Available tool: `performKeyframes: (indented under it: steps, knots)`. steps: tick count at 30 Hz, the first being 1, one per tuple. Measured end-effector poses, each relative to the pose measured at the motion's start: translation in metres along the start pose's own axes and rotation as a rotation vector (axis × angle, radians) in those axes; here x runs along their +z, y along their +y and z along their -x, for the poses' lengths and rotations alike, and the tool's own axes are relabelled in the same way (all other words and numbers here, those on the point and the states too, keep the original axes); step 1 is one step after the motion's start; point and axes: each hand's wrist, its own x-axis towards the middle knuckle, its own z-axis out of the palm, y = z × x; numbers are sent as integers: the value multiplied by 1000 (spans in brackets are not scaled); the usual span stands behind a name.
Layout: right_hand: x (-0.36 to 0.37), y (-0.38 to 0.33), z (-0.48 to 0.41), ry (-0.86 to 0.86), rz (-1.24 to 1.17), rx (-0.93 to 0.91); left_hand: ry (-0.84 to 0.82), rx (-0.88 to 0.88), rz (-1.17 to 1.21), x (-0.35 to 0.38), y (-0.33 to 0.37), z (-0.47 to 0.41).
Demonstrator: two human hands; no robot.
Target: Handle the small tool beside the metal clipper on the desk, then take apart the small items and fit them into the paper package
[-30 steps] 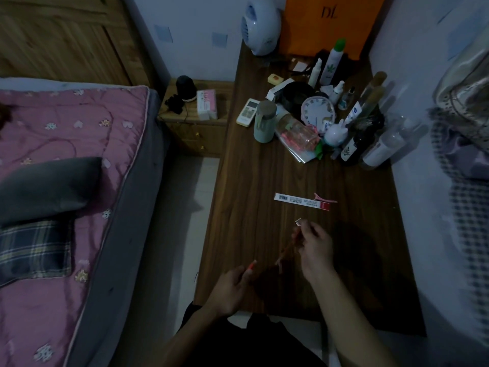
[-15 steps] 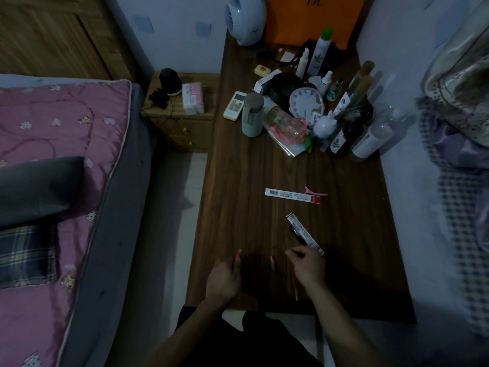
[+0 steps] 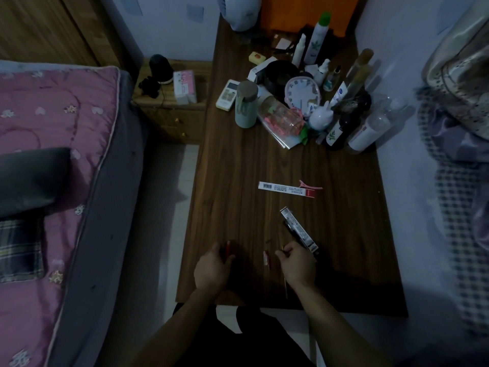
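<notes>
A thin stick (image 3: 285, 283) is pinched in the right hand (image 3: 297, 263). A small red-tipped piece (image 3: 228, 247) sits in the left hand's (image 3: 211, 268) curled fingers. Both hands rest apart on the table (image 3: 238, 181).

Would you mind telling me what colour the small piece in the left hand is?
Red, best seen in the head view: the small piece in the left hand.

Two bare forearms, no sleeves, rising from lower centre of frame. Left hand (image 3: 211, 268), right hand (image 3: 299, 264): no rings, watch or bands visible. Dark black clothing (image 3: 225, 343) at bottom centre.
</notes>
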Motion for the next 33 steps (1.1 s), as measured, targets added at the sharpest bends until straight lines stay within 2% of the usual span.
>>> performKeyframes:
  steps: [12, 17, 21, 26, 30, 33]
  knots:
    - [-4, -2, -1, -67, 6, 8, -23, 3, -30, 2, -6, -6]
    - [-12, 3, -7, -143, -46, -8, -27, 1, -3, -1, -3, -1]
    - [-24, 4, -13, -100, -87, -16, -37, -17, 51, -7, -6, -1]
    - [-45, -30, -39, -96, -112, -14, -111, 87, 150, -21, -10, -2]
    - [-62, -64, -81, -74, -87, -128, -191, 140, 183, -32, -8, -4]
    - [-65, -88, -110, -29, 40, -208, -197, 145, 192, -40, -2, -8]
